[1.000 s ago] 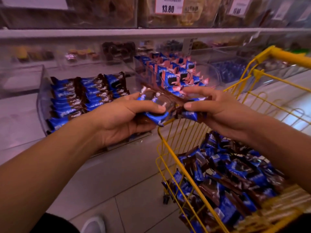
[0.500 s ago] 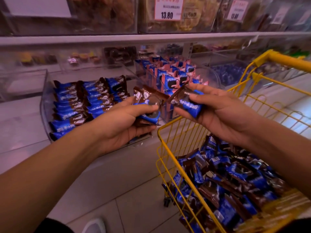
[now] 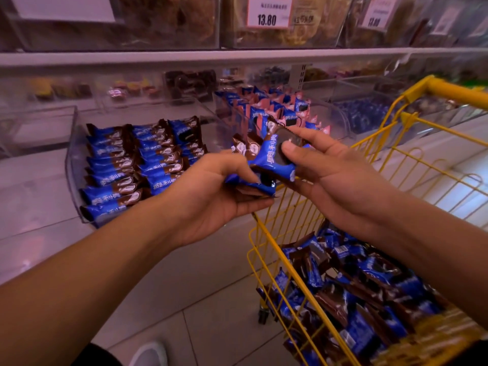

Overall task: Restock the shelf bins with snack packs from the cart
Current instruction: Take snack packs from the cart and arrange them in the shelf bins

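Head view: left hand (image 3: 211,196) grips a small stack of blue-brown snack packs (image 3: 248,184), fingers curled under, fingertips mostly hidden by wrappers. Right hand (image 3: 327,175) pinches one pack (image 3: 274,159), thumb on top, other fingers behind it. Clear bin (image 3: 72,143) of stacked packs sits left of the fingers. Yellow cart (image 3: 266,228) below them, cut off at the frame's right edge; upper-shelf goods blurred.
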{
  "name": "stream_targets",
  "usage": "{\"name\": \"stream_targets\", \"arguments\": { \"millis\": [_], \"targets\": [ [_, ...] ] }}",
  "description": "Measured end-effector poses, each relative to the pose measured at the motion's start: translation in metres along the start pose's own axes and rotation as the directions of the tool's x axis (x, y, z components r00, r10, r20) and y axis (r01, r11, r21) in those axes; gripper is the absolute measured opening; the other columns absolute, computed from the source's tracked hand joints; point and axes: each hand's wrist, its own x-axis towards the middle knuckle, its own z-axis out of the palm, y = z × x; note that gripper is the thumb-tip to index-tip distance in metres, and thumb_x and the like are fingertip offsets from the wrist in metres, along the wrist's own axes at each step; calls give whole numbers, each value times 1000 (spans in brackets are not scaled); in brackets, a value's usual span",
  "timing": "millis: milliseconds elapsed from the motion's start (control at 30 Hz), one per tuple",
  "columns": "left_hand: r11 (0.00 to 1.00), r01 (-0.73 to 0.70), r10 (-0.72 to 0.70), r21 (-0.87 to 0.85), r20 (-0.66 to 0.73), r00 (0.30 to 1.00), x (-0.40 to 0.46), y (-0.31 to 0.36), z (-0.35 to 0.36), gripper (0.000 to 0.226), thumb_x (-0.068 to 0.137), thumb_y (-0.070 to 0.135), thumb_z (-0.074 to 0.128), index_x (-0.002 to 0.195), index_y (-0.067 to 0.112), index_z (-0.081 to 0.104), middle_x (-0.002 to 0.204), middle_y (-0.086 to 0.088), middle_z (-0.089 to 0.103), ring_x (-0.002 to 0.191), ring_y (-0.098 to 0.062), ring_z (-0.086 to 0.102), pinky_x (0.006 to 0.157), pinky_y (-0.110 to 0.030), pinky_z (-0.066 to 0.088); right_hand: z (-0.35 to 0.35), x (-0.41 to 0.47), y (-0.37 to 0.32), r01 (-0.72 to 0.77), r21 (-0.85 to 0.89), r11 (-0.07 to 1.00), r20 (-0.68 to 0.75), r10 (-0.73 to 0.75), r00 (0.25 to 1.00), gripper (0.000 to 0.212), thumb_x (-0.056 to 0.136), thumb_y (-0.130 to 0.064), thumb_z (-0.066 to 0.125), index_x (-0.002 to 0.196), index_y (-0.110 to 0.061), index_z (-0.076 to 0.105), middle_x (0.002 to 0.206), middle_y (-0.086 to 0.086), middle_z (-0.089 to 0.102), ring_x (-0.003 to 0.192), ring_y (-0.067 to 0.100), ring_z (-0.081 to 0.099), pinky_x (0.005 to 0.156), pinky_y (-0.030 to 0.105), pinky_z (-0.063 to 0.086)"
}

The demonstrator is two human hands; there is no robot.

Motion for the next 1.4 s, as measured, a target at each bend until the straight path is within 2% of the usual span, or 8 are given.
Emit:
{"name": "stream_targets", "arguments": {
  "millis": [367, 533, 667, 833, 1200, 1267, 1333, 1400],
  "targets": [
    [861, -63, 145, 504, -125, 982, -12, -4, -3, 102, 50, -5, 88, 129, 28, 33, 101, 3, 60, 72, 0, 72, 56, -16, 55, -11, 1, 10, 120, -227, 966, 237, -65, 969, 40, 61, -11, 86, 97, -15, 69, 111, 2, 73, 104, 21, 71, 82, 27, 56],
    [668, -3, 136, 744, -118, 984, -19, 4, -11, 79, 55, 5, 87, 114, 26, 40, 103, -1, 69, 78, -5, 71, 59, -18, 55, -10, -3, 0, 210, -497, 842, 392, 2, 920, 79, 66, -5, 87, 132, -21, 48, 142, -6, 52, 129, 12, 55, 91, 41, 57],
    [644, -48, 139, 764, -55, 989, -28, 5, -12, 72, 58, -5, 86, 110, 22, 44, 97, 1, 69, 74, -5, 71, 56, -15, 52, -2, -6, -6, 298, -637, 711, 444, 22, 896, 98, 66, -11, 90, 147, -27, 38, 140, -12, 51, 128, 7, 54, 92, 31, 57],
    [755, -75, 139, 651, -47, 989, -32, 10, -15, 73, 49, -8, 80, 111, 20, 53, 103, -18, 71, 89, -35, 71, 74, -51, 58, 15, 3, -19, 436, -762, 479, 491, -10, 871, 89, 59, -23, 95, 136, -23, 50, 121, -8, 58, 108, 7, 62, 90, 24, 53],
    [818, -189, 421, 544, -341, 841, -31, 41, -54, 81, 65, -6, 77, 131, 17, 36, 115, -12, 64, 99, -30, 69, 79, -43, 60, 91, 83, -47, 608, -793, 40, 606, 164, 779, 64, 55, -47, 83, 111, -26, 61, 91, -10, 66, 74, 4, 63, 62, 16, 48],
    [707, -190, 554, 681, -366, 748, -26, 48, -69, 61, 68, 21, 71, 124, 20, 46, 113, -4, 62, 100, -24, 65, 83, -39, 57, 95, 113, -47, 588, -808, -28, 583, 107, 806, 56, 55, -46, 82, 103, -25, 62, 88, -7, 67, 74, 9, 61, 66, 26, 47],
    [356, -15, 696, 934, -254, 671, -23, 49, -86, 44, 82, 34, 61, 123, 20, 52, 119, 1, 57, 106, -17, 56, 85, -28, 48, 100, 146, -44, 547, -820, -166, 540, 92, 837, 55, 59, -41, 85, 104, -18, 62, 96, 2, 67, 80, 18, 60, 69, 30, 45],
    [42, 229, 637, 972, -203, 743, -15, 42, -101, 49, 96, 44, 45, 135, 15, 49, 139, -9, 48, 128, -27, 44, 102, -37, 41, 109, 174, -34, 513, -791, -334, 497, 140, 857, 65, 60, -41, 85, 112, -10, 62, 107, 12, 67, 87, 26, 60, 75, 33, 49]
  ]
}}
